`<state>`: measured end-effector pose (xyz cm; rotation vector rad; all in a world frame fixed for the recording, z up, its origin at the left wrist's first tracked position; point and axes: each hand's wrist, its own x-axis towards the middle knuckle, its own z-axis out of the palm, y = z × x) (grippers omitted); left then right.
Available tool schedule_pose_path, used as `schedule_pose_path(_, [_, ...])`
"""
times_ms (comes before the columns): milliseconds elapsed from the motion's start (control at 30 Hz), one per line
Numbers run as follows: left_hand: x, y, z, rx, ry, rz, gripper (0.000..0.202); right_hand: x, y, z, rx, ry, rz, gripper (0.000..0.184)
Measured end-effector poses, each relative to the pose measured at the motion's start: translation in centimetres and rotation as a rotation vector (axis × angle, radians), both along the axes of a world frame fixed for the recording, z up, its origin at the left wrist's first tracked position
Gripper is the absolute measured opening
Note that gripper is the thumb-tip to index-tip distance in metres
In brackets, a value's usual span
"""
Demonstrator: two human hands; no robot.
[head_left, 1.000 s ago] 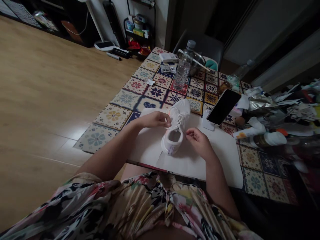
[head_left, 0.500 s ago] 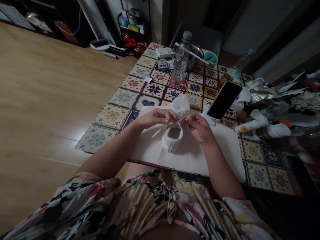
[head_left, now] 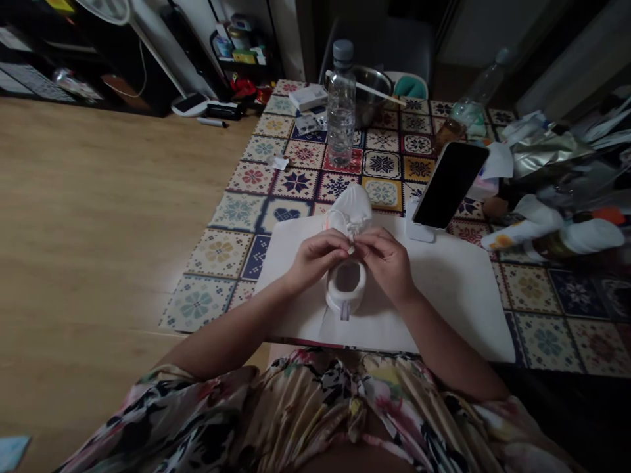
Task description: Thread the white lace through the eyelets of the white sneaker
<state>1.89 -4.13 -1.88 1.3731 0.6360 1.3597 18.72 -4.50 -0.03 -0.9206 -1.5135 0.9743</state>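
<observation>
A white shoe [head_left: 346, 303] rests on a white sheet [head_left: 290, 318], its heel toward me and its toe pointing away. My left hand [head_left: 321, 255] is at the left of the shoe's tongue, thumb and fingers pinched on a white shoelace [head_left: 351, 248]. From the other side my right hand [head_left: 384, 256] also pinches the lace, and the fingertips of both hands nearly meet above the shoe opening. A loop of lace lies to the left of the toe. The exact path of the lace between the fingers is hidden.
A black phone [head_left: 449, 187] leans on a white stand behind the sheet. A clear water bottle [head_left: 342, 105] stands farther back, before a metal bowl [head_left: 373, 89]. Tubes, bottles and plastic wrappings crowd the right side of the patterned table [head_left: 221, 253].
Both hands have come closer together over the shoe, their fingertips now nearly touching at the lace. The lace end that hung at the left is no longer visible. The camera view has shifted slightly.
</observation>
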Motion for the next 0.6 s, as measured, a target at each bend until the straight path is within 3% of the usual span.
schedule_pose_path(100, [0.2,-0.1,-0.1,-0.04,-0.047,0.036,0.014,0.0,-0.5,0.3,-0.023,-0.036,0.034,0.003])
schedule_pose_path(167, [0.4,-0.1,-0.1,-0.144,-0.098,0.036,0.025,0.1,-0.7,0.4,-0.052,-0.02,0.083,0.001])
schedule_pose_path(267, [0.6,-0.2,0.1,-0.228,-0.073,0.042,0.032,0.0,-0.8,0.5,-0.012,-0.059,0.081,0.009])
schedule_pose_path(500, [0.6,-0.6,0.4,-0.146,0.022,0.17,0.026,-0.4,-1.1,0.6,-0.012,-0.068,0.047,0.008])
schedule_pose_path(600, [0.4,-0.5,0.3,-0.164,0.046,0.128,0.029,-0.4,-1.2,0.4,-0.026,-0.037,0.059,0.008])
